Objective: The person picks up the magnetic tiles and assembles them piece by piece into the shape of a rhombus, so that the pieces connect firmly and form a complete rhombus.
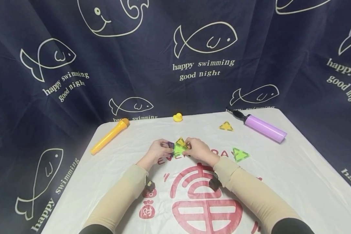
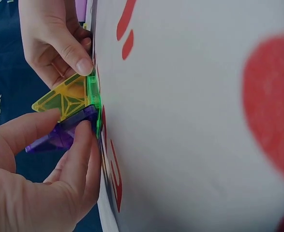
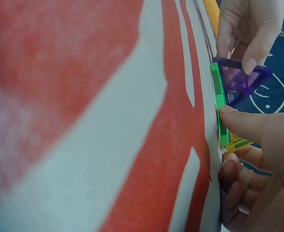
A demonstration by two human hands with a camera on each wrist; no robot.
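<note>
Your work lies on the white-covered bench (image 1: 105,165), towards its far side, as three translucent plastic pieces grouped between both hands. The green triangular plastic tile (image 1: 179,150) lies flat and appears to serve as the base. The yellow triangular plastic tile (image 2: 71,99) rises at a tilt from its far side. The purple triangular plastic tile (image 2: 58,137) stands raised at the left of the base, just beside the yellow tile.

Your left hand (image 1: 158,151) grasps the purple tile, pinching it between thumb and fingers; this grip appears to keep its lower edge aligned with the base. Your right hand (image 1: 201,150) grasps the base at its right side, thumb on the green tile, fingers bent close to the yellow tile, presumably to steady both. Whether the purple edge is fully seated cannot be told.

Two loose plastic triangles, one yellow (image 1: 226,126) and one green (image 1: 241,154), lie to the right, probably set apart to avoid disturbing the group. The yellow toy duck (image 1: 177,117), orange plastic toy microphone (image 1: 109,136) and lilac-and-black plastic pump (image 1: 264,128) sit well apart, which gives both wrists room.
</note>
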